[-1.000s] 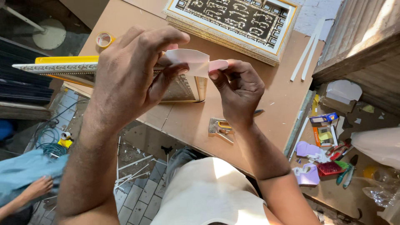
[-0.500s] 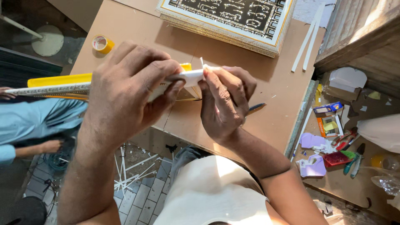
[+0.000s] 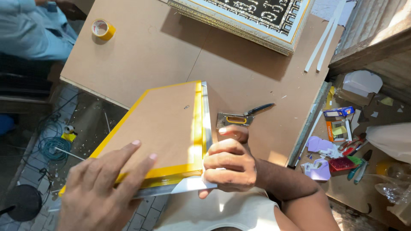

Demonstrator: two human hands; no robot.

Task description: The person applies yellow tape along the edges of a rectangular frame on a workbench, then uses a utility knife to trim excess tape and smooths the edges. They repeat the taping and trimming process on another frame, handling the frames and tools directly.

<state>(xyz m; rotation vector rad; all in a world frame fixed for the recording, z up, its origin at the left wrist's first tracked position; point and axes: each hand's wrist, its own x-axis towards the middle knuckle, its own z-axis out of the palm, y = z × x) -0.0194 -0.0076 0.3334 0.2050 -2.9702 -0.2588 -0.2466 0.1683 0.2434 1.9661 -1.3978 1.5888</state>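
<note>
Your left hand [image 3: 100,190] lies flat, fingers spread wide, on the brown backing board of the frame [image 3: 158,128], which lies face down with its near end hanging past the desk [image 3: 171,47] edge toward you; the open palm looks placed to pin the board so it cannot slide or tip off the overhang. Your right hand [image 3: 227,164] is curled shut around the frame's near right corner, fingers wrapped over the yellow tape border [image 3: 198,124] and the pale strip beneath it, apparently pressing that corner together. The tape runs along the right and near edges of the backing, sealing board to moulding. The staple gun [image 3: 233,119] rests on the desk just beside your right hand, thumb nearly touching it, with a dark-handled tool [image 3: 259,109] just beyond — both kept within reach. The roll of yellow tape [image 3: 102,29] sits well apart at the far left corner. A decorated framed panel [image 3: 252,17] lies at the far edge, and two white strips [image 3: 325,38] lie to its right. Another person's blue sleeve [image 3: 34,30] shows at upper left.
</note>
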